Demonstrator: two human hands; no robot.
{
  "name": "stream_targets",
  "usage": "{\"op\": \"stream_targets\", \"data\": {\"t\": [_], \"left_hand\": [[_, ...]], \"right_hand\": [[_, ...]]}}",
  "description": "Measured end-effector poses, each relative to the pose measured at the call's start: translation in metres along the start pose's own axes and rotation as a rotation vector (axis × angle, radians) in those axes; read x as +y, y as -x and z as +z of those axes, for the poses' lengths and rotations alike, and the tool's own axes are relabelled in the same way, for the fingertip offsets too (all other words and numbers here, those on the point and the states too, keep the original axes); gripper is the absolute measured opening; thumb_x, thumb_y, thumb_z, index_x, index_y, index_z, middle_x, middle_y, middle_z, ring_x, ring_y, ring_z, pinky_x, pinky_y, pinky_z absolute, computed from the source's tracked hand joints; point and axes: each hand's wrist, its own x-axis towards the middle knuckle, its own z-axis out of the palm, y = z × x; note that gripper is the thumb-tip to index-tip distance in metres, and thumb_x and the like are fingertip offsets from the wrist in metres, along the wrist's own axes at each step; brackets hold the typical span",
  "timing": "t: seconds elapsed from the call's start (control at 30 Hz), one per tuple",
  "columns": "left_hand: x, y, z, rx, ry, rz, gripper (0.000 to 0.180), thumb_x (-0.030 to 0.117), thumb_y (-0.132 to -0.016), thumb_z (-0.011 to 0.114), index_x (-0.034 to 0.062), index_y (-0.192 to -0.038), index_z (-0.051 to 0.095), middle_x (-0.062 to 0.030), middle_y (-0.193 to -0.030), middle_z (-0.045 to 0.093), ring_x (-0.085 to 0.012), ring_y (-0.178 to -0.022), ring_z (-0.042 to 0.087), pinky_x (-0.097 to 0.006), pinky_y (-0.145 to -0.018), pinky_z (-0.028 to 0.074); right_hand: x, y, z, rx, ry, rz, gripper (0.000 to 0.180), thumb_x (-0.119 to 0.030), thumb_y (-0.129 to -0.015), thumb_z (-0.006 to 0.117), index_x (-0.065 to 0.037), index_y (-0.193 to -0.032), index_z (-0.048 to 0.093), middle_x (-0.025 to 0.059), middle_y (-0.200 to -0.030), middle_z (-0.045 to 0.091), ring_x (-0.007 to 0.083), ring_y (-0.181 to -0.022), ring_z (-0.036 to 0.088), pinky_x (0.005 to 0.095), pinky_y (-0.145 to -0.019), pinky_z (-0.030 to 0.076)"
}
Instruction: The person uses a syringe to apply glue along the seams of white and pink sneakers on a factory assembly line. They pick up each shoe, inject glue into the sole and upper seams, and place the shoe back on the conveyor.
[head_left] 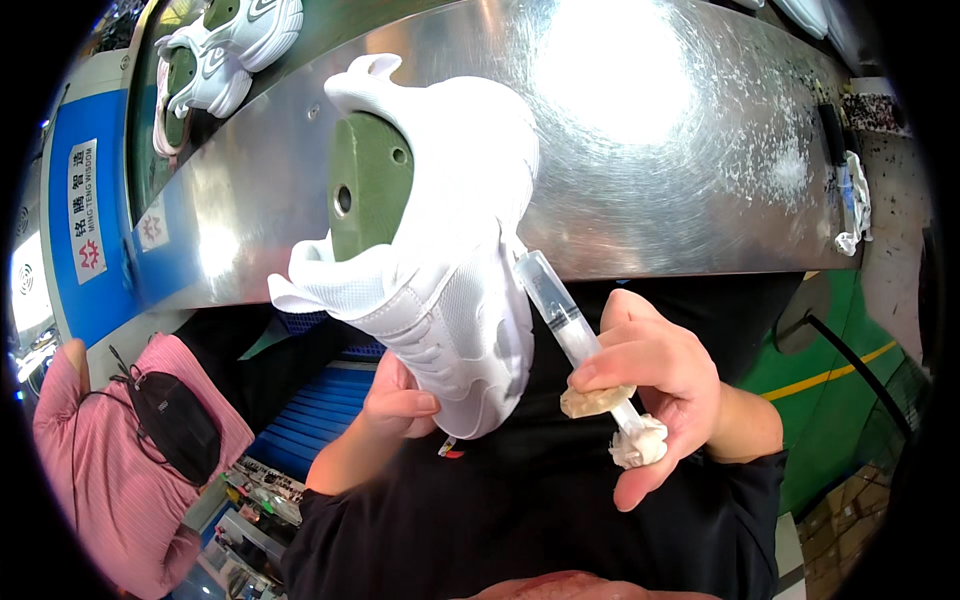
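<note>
1. Nearest the camera, the right hand (655, 385) is closed around a clear syringe (560, 310), with a crumpled rag (640, 443) and a small tan lump (592, 400) pinched against its lower end.
2. Left hand (398, 398) curls shut around the toe of a white shoe (450, 250), held up on a green shoe form (368, 185) in front of the chest, sole side turned away.
3. Judging by this, the step in hand is touching up the shoe's side; the syringe tip (522, 258) sits just beside the upper, so the next move calls for a steady tip and a firm hold.
4. Behind runs a scuffed steel desk (680, 150) with white shoes on a belt (225, 45); a person in pink (100, 460) stands at left, and green floor (840, 400) shows at right.
</note>
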Motion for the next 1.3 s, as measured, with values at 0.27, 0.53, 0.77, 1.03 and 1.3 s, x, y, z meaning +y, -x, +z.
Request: {"op": "stream_targets", "data": {"t": [0.27, 0.53, 0.77, 1.03, 1.3], "left_hand": [[-0.004, -0.019, 0.005, -0.172, 0.097, -0.114, 0.083, 0.002, -0.062, 0.068, -0.001, -0.136, 0.03, -0.0165, -0.125, 0.05, -0.0308, -0.115, 0.051, -0.041, -0.097, 0.042], [-0.009, -0.031, 0.013, -0.238, -0.094, -0.226, 0.069, -0.005, -0.066, 0.061, 0.002, -0.131, 0.04, -0.0117, -0.127, 0.051, -0.0256, -0.12, 0.047, -0.039, -0.101, 0.035], [-0.024, -0.045, 0.02, -0.402, 0.001, -0.135, 0.048, -0.013, -0.076, 0.055, 0.0029, -0.122, 0.052, -0.0101, -0.12, 0.057, -0.0249, -0.114, 0.052, -0.037, -0.099, 0.04], [-0.023, -0.081, 0.063, -0.515, 0.254, -0.24, 0.04, -0.005, -0.083, 0.056, 0.0012, -0.122, 0.051, -0.0144, -0.117, 0.058, -0.027, -0.111, 0.055, -0.039, -0.095, 0.046], [-0.028, -0.103, 0.077, -0.528, 0.225, -0.225, 0.039, -0.001, -0.085, 0.058, 0.0023, -0.123, 0.05, -0.0122, -0.12, 0.056, -0.0247, -0.111, 0.055, -0.037, -0.097, 0.045]], "right_hand": [[-0.037, -0.011, -0.006, -0.176, -0.081, 0.193, 0.072, -0.045, -0.057, 0.083, -0.001, -0.109, 0.059, 0.0054, -0.095, 0.067, 0.0171, -0.077, 0.061, 0.0284, -0.064, 0.033], [-0.079, -0.001, -0.019, -0.182, -0.085, 0.408, 0.08, -0.058, -0.048, 0.083, -0.004, -0.104, 0.063, 0.0034, -0.085, 0.068, 0.0126, -0.061, 0.048, 0.0267, -0.06, 0.028], [-0.12, 0.011, -0.023, -0.148, -0.002, 0.485, 0.076, -0.061, -0.049, 0.082, -0.009, -0.101, 0.064, 0.0053, -0.084, 0.068, 0.0119, -0.061, 0.042, 0.0265, -0.058, 0.026], [-0.149, 0.028, -0.025, -0.057, 0.122, 0.464, 0.07, -0.057, -0.055, 0.082, -0.009, -0.101, 0.064, 0.0076, -0.086, 0.066, 0.0146, -0.069, 0.038, 0.0269, -0.057, 0.029], [-0.149, 0.044, -0.025, -0.055, 0.357, 0.383, 0.069, -0.058, -0.057, 0.08, -0.008, -0.101, 0.063, 0.0059, -0.086, 0.064, 0.015, -0.065, 0.038, 0.027, -0.058, 0.028]]}}
